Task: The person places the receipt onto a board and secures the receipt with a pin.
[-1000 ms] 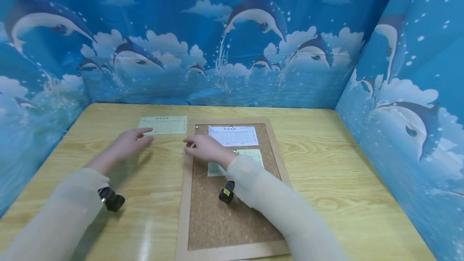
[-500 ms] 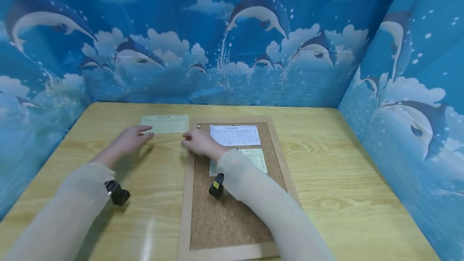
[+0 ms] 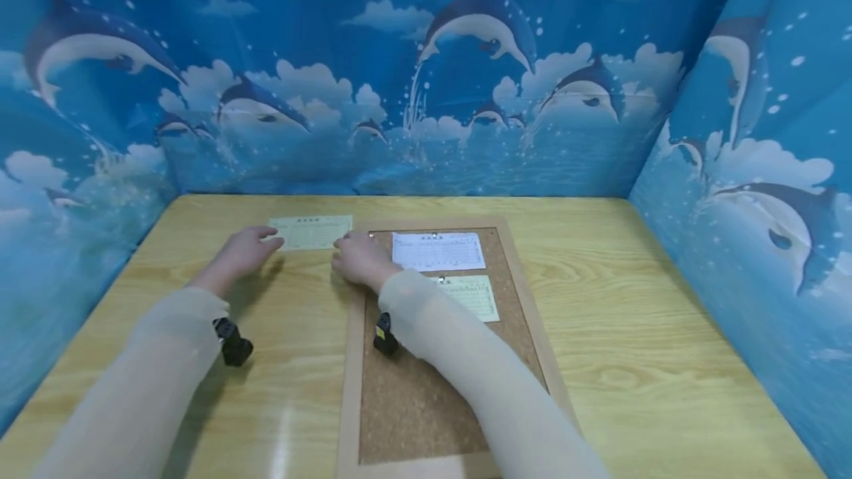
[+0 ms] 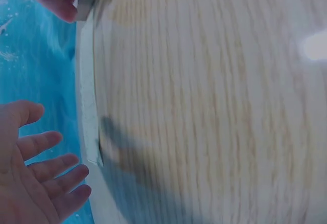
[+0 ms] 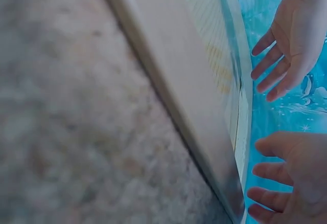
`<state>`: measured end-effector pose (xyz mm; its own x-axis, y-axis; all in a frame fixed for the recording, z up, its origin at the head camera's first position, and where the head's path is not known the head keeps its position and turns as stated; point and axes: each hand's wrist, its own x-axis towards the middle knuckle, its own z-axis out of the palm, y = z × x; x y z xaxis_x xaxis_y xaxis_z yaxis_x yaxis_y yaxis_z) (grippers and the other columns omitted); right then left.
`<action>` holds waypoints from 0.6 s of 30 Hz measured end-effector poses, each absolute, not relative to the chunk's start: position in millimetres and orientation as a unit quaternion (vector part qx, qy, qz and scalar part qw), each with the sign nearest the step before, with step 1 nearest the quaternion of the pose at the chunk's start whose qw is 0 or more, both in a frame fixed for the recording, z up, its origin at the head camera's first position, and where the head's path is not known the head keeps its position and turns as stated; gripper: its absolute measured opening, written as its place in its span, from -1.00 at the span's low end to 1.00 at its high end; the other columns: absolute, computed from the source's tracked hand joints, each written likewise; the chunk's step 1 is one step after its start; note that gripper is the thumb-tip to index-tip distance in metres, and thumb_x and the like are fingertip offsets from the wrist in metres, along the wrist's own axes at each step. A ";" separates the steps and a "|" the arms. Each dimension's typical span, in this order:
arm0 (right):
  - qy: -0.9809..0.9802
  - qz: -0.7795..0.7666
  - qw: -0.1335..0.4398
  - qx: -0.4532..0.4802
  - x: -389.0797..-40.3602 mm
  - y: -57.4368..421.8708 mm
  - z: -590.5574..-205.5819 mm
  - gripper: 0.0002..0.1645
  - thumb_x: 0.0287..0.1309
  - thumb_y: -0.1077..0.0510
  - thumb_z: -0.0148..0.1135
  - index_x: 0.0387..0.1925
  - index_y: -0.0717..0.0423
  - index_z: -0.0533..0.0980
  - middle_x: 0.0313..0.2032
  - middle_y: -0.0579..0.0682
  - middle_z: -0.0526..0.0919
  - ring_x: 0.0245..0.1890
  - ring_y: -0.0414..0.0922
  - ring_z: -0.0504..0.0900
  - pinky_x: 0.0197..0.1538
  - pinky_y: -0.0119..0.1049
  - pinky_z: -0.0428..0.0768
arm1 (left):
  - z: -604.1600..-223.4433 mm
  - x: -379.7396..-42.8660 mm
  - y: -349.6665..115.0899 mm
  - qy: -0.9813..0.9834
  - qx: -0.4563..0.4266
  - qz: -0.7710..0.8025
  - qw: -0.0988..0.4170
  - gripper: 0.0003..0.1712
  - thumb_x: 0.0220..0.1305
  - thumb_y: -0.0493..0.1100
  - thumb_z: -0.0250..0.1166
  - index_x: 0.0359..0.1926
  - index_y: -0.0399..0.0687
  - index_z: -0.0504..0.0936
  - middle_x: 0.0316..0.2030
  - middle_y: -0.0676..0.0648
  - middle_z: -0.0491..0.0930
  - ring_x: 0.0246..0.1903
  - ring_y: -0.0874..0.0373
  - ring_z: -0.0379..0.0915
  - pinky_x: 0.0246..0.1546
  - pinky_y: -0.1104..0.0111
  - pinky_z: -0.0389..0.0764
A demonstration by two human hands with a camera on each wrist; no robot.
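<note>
A loose pale green printed slip lies on the wooden table, left of a framed cork board. At the slip's left end is my left hand, its fingers spread and holding nothing in the left wrist view. My right hand is over the board's upper left edge, its fingertips by the slip's right end. In the right wrist view its fingers are apart with nothing between them. On the board, a white printed slip sits above a second green slip, which the right arm partly covers.
Small pins show at the board's upper left corner and at the top edges of both slips on it. A blue dolphin-print curtain stands behind the table and along both sides. Bare table extends right of the board.
My right hand has moved left, off the board's papers and closer to the loose slip, uncovering more of the lower green slip. My left hand stays by the slip's left end.
</note>
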<state>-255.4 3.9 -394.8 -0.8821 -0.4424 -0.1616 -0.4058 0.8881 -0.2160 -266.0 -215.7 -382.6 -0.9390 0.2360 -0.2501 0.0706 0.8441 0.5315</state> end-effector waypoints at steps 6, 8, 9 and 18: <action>0.972 -0.045 0.116 -0.201 -259.1 -1.9 -400.2 -0.43 0.35 -0.13 -0.10 0.33 -0.12 0.25 0.35 0.00 0.19 0.35 -0.04 0.09 0.29 -0.04 0.17 | -392.5 -273.8 -219.4 0.961 0.066 0.224 0.150 -0.33 0.42 -0.02 -0.11 0.30 -0.51 0.11 0.24 -0.52 0.11 0.20 -0.42 0.05 0.17 -0.16 0.14; 0.972 -0.040 0.121 -0.198 -259.8 -3.2 -402.1 -0.41 0.33 -0.14 -0.09 0.34 -0.14 0.23 0.35 0.02 0.16 0.37 -0.01 0.04 0.29 -0.02 0.14 | -396.7 -275.7 -220.3 0.963 0.061 0.215 0.152 -0.31 0.42 -0.02 -0.11 0.32 -0.51 0.06 0.25 -0.52 0.08 0.21 -0.42 0.03 0.18 -0.16 0.12; 0.971 -0.040 0.125 -0.199 -259.9 -3.8 -402.7 -0.40 0.32 -0.16 -0.08 0.35 -0.14 0.23 0.36 0.04 0.14 0.37 0.00 0.01 0.30 0.00 0.13 | -398.6 -276.4 -220.1 0.963 0.059 0.214 0.154 -0.30 0.42 -0.02 -0.11 0.33 -0.50 0.03 0.26 -0.52 0.05 0.22 -0.42 0.00 0.19 -0.16 0.10; 0.963 -0.026 0.145 -0.225 -257.5 -5.5 -402.5 -0.38 0.31 -0.26 -0.13 0.32 -0.16 0.27 0.38 0.08 0.10 0.41 0.07 -0.17 0.35 0.06 -0.08 | -406.9 -276.0 -215.5 0.963 0.062 0.190 0.179 -0.19 0.42 0.10 -0.14 0.38 -0.42 -0.14 0.30 -0.57 -0.20 0.28 -0.46 -0.37 0.21 -0.23 -0.15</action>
<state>-257.5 -5.5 -402.5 -0.8570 -0.4408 -0.2670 -0.4258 0.8975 -0.1150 -276.0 -215.5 -406.9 -0.9283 0.1870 -0.3214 0.0507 0.9200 0.3886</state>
